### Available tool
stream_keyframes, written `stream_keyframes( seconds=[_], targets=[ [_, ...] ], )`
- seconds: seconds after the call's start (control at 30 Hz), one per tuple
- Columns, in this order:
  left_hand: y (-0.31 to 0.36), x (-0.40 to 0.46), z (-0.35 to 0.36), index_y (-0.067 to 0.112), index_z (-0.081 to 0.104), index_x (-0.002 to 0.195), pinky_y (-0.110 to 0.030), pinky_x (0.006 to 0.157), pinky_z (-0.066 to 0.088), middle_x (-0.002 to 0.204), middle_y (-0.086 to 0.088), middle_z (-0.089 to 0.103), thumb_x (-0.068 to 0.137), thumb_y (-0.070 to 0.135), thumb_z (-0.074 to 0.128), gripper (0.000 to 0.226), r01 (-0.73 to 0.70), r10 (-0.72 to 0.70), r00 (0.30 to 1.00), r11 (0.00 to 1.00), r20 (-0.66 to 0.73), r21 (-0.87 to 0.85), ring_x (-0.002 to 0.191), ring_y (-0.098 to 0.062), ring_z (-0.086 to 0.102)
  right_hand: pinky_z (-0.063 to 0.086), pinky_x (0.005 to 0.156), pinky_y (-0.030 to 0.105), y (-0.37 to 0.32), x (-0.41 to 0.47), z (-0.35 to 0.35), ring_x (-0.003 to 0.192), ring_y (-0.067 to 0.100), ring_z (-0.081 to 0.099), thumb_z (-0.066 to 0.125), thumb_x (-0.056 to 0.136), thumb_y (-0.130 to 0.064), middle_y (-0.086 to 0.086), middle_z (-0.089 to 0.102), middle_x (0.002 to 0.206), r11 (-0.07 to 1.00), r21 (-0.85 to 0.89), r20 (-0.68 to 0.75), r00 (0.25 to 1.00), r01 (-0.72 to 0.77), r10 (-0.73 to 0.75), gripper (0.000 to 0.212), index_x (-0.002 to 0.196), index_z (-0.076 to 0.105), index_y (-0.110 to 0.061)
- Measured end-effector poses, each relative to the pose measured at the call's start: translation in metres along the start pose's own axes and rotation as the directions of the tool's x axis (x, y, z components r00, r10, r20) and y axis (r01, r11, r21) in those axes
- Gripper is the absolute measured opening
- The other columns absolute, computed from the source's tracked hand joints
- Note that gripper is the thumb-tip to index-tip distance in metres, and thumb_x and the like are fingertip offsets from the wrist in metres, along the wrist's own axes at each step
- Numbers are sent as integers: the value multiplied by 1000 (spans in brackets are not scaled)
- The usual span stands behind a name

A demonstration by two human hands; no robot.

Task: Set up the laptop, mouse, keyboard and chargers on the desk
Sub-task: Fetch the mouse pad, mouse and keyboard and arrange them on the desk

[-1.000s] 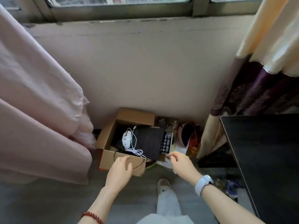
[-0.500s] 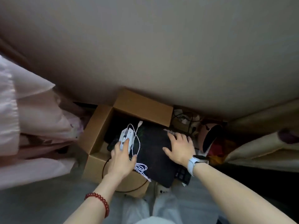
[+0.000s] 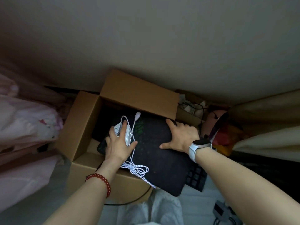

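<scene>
We are barely started: our left hand (image 3: 119, 144) curls around the white mouse (image 3: 125, 133) in the box (image 3: 81, 124) at nine o'clock of the laptop (image 3: 160, 153), where our right hand (image 3: 181, 137) lies spread.

Box flap (image 3: 139, 95) blocks rear; cable (image 3: 138, 169) drapes front

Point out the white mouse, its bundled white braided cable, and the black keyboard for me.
white mouse (image 3: 128, 135): head view, right side of its shell beside the fingers.
bundled white braided cable (image 3: 138, 169): head view, the tied coil.
black keyboard (image 3: 195, 177): head view, exposed keys under the dark pad.
</scene>
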State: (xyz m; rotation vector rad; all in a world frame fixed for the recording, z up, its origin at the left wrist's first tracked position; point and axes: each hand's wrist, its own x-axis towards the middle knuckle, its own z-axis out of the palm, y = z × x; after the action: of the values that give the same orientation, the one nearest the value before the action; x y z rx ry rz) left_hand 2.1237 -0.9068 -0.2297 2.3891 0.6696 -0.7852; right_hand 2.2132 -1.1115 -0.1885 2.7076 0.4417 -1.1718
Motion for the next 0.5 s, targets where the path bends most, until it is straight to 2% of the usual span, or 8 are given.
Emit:
stream_keyframes(
  seconds=[0.1, 0.23, 0.4, 0.5],
  targets=[
    [-1, -2, -4, 42, 7, 143, -47, 93, 40, 146, -12, 11, 83, 40, 60, 81, 18, -18, 1000, 1000, -2, -19, 123, -40, 27, 37, 69, 34, 1, 0, -3, 110, 31, 54, 57, 59, -80, 11, 55, 123, 998, 50, 3, 1000, 26, -26, 106, 141, 14, -30],
    [1, -3, -8, 45, 5, 142, -46, 90, 44, 138, -7, 17, 77, 34, 62, 87, 81, -80, 997, 996, 21, -27, 115, -39, 31, 37, 69, 33, 1, -1, -3, 114, 31, 53, 57, 59, -80, 12, 50, 131, 992, 127, 33, 999, 11, -15, 105, 142, 11, -34],
    [-6, -5, -11, 47, 9, 141, -46, 89, 47, 135, -8, 24, 74, 33, 62, 86, 53, -52, 999, 995, 5, -84, 112, -38, 39, 37, 65, 31, -2, 2, -11, 109, 30, 55, 55, 61, -80, 8, 55, 125, 995, 93, 61, 997, 33, -39, 103, 144, 9, -37],
    [-8, -7, -14, 47, 10, 141, -43, 86, 50, 137, -8, 25, 74, 34, 62, 85, 27, -27, 1000, 994, 4, -108, 110, -37, 46, 39, 69, 32, -6, 3, -18, 111, 29, 55, 56, 62, -78, 5, 57, 124, 993, 116, 108, 993, 35, -48, 101, 143, 10, -39]
  ],
)
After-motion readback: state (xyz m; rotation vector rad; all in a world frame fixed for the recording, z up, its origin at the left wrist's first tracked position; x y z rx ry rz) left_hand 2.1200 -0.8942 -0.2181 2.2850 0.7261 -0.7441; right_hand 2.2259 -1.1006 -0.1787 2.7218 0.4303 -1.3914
